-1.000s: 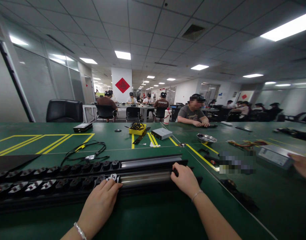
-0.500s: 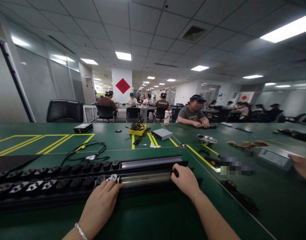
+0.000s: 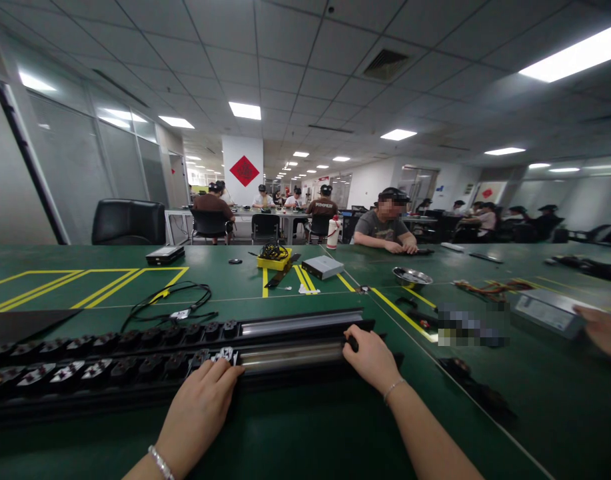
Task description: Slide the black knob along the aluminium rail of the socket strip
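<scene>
Two long black tracks lie side by side, a far track and a near track, each with a bare metallic strip at its right part. Round black modules with prongs fill their left parts in rows. My left hand curls over the near track, its fingers closed on the last module, which has a shiny pale face. At the near track's right end, my right hand is closed, pinching a small black piece between thumb and finger. Its exact kind is hidden by the fingers.
Behind the tracks lies a looped black cable. Farther back are a yellow tray of cables, a grey drive and a metal bowl. At right, another person's hand touches a metal box. A co-worker sits opposite.
The view shifts very slightly. Both my hands keep their places on the near track, and nothing else has visibly moved.
</scene>
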Tool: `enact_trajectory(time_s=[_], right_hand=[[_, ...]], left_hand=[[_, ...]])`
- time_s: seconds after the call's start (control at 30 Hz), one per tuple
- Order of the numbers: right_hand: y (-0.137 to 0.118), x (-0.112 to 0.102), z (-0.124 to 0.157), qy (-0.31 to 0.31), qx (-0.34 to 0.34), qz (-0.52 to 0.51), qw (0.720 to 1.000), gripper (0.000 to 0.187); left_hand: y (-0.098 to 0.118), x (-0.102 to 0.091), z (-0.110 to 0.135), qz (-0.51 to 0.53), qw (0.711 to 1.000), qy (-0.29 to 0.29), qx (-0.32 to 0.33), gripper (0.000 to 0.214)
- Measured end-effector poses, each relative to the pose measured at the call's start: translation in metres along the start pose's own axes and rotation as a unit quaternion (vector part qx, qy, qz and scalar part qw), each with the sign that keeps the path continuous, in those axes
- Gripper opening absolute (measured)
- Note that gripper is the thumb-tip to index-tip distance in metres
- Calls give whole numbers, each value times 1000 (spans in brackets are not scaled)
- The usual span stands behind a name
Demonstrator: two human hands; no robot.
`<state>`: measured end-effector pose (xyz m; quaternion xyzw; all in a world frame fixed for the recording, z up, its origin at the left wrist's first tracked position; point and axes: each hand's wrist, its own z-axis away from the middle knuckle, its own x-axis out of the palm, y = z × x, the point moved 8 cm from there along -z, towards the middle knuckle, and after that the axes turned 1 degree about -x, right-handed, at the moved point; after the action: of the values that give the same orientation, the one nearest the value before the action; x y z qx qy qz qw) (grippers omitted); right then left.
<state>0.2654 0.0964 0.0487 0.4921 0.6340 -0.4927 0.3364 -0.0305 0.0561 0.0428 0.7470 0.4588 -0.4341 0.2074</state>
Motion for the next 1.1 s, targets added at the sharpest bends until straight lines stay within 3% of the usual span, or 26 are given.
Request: enact_trajectory(time_s=[1.1], right_hand=[[-1, -4, 0, 15, 12, 21, 1000, 18]], left_hand=[[0, 4, -1, -12, 1000, 4, 0, 28]])
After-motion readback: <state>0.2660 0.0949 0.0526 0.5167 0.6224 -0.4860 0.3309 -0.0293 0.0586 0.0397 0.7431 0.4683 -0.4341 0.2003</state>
